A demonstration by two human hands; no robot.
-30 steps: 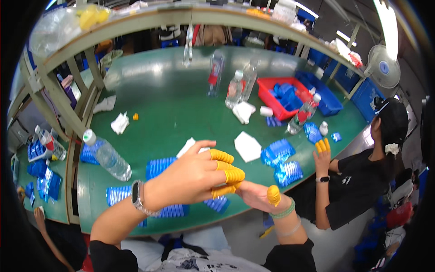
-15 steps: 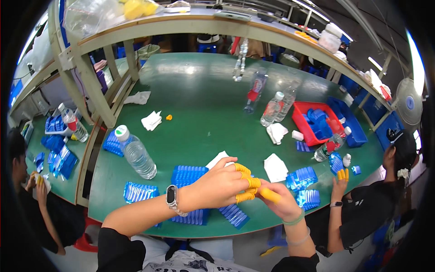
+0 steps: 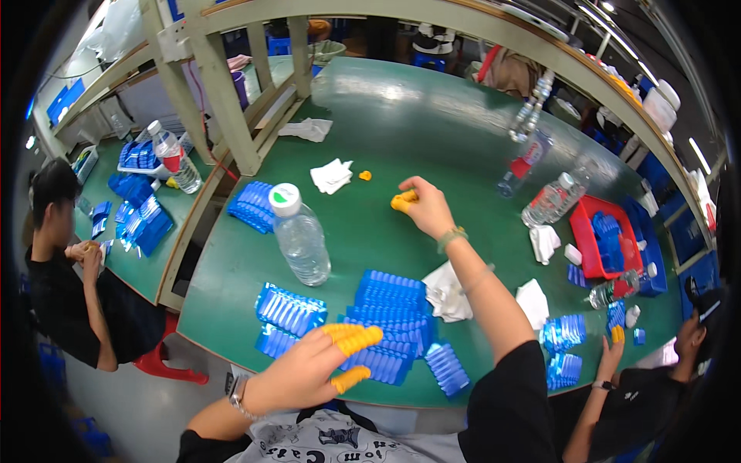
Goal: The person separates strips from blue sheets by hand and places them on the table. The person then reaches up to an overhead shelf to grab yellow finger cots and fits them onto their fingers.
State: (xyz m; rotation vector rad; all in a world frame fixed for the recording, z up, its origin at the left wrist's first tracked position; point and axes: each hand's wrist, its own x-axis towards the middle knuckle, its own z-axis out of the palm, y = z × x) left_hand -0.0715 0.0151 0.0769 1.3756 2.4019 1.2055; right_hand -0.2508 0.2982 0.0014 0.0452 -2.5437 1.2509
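My right hand (image 3: 423, 207) reaches far out over the green table (image 3: 432, 116). Its yellow-capped fingertips are pinched together just above the surface, and I cannot tell whether anything is between them. A small loose yellow finger cap (image 3: 364, 176) lies a little beyond and left of it, beside a crumpled white tissue (image 3: 331, 175). My left hand (image 3: 312, 369) hovers near the front edge with its yellow-capped fingers spread and nothing in it, over rows of blue ribbed parts (image 3: 386, 309). A watch sits on its wrist.
A capped clear water bottle (image 3: 299, 235) stands left of the blue parts. More tissues (image 3: 451, 293), bottles (image 3: 552, 199) and a red tray (image 3: 598, 247) of blue parts are to the right. One person sits at the left (image 3: 69, 270), another at the lower right (image 3: 641, 393). A wooden shelf frame (image 3: 224, 100) rises at the back left.
The two hands were together near the front edge. My right hand has since stretched forward to the middle of the table; my left hand stays low by the blue parts. The view has turned left.
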